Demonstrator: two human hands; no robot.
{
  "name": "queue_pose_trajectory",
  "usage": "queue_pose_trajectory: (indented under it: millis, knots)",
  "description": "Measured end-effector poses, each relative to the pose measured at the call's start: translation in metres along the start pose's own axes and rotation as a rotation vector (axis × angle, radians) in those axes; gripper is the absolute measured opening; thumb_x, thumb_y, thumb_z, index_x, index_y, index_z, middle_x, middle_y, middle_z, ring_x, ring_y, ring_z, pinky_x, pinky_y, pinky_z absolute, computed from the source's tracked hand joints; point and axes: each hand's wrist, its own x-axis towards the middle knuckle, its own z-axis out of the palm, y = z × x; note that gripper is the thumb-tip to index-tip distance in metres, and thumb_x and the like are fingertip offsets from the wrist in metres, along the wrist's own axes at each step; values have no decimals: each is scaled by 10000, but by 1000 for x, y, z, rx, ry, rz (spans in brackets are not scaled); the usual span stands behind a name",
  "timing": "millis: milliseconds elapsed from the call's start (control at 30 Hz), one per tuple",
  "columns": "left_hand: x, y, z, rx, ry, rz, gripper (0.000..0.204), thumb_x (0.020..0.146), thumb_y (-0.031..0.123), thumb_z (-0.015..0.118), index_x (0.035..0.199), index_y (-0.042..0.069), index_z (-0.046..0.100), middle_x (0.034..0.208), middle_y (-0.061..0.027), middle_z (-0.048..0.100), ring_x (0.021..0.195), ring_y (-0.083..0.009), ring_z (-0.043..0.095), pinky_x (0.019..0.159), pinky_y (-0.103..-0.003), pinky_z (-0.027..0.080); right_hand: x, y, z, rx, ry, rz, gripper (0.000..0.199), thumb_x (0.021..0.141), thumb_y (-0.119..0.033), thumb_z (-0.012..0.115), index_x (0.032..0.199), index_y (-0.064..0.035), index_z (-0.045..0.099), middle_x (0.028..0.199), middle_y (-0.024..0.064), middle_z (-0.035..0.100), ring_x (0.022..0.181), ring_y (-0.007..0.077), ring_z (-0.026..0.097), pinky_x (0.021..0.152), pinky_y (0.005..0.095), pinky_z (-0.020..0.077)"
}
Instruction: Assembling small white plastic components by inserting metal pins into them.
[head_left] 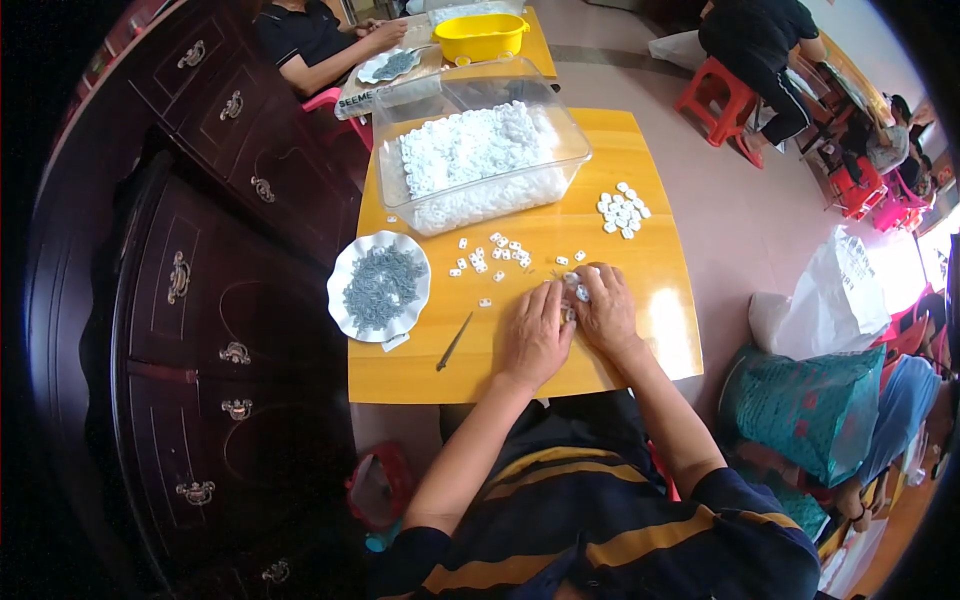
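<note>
Both my hands are close together over the yellow wooden table [640, 150], near its front edge. My right hand [610, 312] curls its fingers down over small white plastic pieces [582, 292], which partly show beside the fingertips. My left hand [538, 338] lies against it with fingers bent and pressed together; what is under them is mostly hidden. Loose white two-holed pieces [503, 254] are scattered just beyond my hands. A heap of larger white oval pieces [622, 212] sits at the right. A thin dark pointed tool [455, 342] rests left of my left hand.
A clear plastic bin [485, 190] full of white pieces stands at the back. A white scalloped plate [340, 290] holds grey slivers at the left edge. Dark drawers [200, 290] line the left; bags [810, 400] stand at the right. Other people sit farther off, near a yellow basin [482, 38].
</note>
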Motion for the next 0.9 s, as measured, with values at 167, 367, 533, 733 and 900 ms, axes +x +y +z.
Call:
queue_pose_trajectory:
  millis: [167, 367, 533, 733, 900]
  knots:
    - [-1, 1, -2, 6, -35, -3, 572, 824, 116, 732, 1341, -18, 528, 1270, -224, 590, 1177, -412, 545, 1010, -486, 437, -4, -8, -6, -18, 7, 0, 349, 838, -149, 690, 1166, -58, 613, 1180, 158, 613, 1081, 382, 581, 929, 469, 474]
    - [-2, -1, -1, 62, -86, 8, 560, 856, 125, 700, 1355, -39, 508, 1332, -225, 555, 1230, -389, 531, 1068, -462, 429, -10, -11, -15, 24, -13, -29, 404, 841, -145, 691, 1214, -28, 590, 1220, 171, 594, 1121, 382, 571, 965, 477, 463]
    - [-3, -2, -6, -17, -68, -17, 553, 862, 124, 697, 1355, -36, 505, 1347, -224, 546, 1236, -396, 529, 1070, -463, 431, -17, -9, -29, 117, 58, 34, 403, 923, -151, 656, 1286, -8, 557, 1305, 223, 566, 1183, 421, 556, 1018, 468, 452]
    - [-11, 1, -16, -56, -39, -80, 562, 846, 133, 741, 1358, 9, 544, 1336, -217, 589, 1244, -403, 546, 1053, -450, 440, -25, 11, -27, 21, 46, 184, 495, 974, -194, 613, 1404, 11, 479, 1463, 260, 464, 1354, 433, 452, 1133, 484, 371]
    - [-24, -1, -29, -79, -41, -99, 564, 836, 89, 737, 1357, 1, 542, 1339, -218, 586, 1257, -409, 539, 1065, -457, 433, -16, 5, -11, -38, -76, 187, 572, 997, -247, 588, 1475, 15, 417, 1527, 278, 396, 1431, 451, 356, 1186, 491, 302]
